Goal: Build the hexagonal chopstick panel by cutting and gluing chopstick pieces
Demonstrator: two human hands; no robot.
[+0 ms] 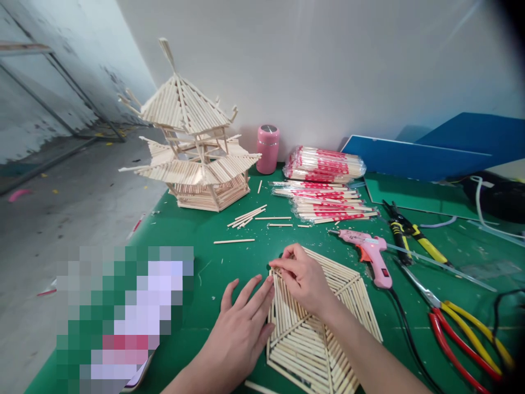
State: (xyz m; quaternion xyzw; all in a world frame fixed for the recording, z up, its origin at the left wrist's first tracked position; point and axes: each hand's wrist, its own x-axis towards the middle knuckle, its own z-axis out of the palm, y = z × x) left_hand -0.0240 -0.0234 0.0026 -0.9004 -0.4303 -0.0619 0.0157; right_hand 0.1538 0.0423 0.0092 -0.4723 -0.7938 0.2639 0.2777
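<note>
A flat hexagonal panel of glued wooden sticks lies on the green mat near me. My left hand rests flat with fingers spread, its fingertips against the panel's left edge. My right hand is on the panel's upper left corner, fingers pinched on a stick at that edge. A pink hot glue gun lies just right of the panel.
A stick-built pagoda model stands at the back left. Behind are a pink flask, packs of wrapped chopsticks, loose sticks, pliers and cutters, and blue boards. The table's left edge drops to the floor.
</note>
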